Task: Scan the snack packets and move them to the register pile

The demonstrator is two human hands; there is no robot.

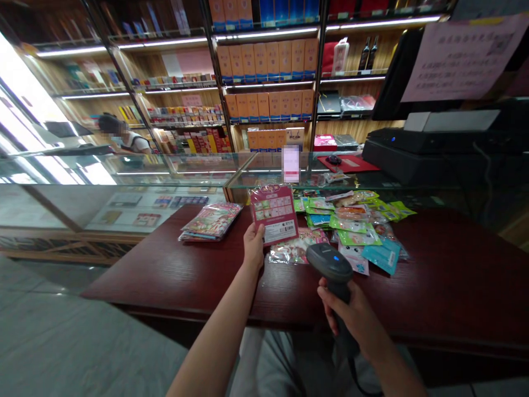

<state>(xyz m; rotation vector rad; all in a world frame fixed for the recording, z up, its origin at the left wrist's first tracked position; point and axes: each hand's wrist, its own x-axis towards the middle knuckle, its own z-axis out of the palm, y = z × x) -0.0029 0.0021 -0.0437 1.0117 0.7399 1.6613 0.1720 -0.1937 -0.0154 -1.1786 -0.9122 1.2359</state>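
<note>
My left hand point(253, 245) grips a pink flat packet point(273, 215) in clear wrap by its lower left corner, tilted up with a barcode label facing me. In my right hand point(345, 303) is a dark barcode scanner point(329, 260) with a small blue light, its head pointing left and forward toward the packet. Beneath the packet, another clear-wrapped colourful packet point(285, 251) lies flat on the dark red table point(173, 275). A stack of similar packets point(212, 220) sits left of my left hand. Several small snack pouches point(355, 226) are heaped to the right, beyond the scanner.
A glass counter point(194, 168) runs behind the table. At the right stand a monitor point(397, 77) with a taped paper sheet and a black till point(413, 154). A mouse point(333, 159) rests on a red pad. Far left, a person point(138, 144) is behind the counter. Stocked shelves point(264, 82) line the wall.
</note>
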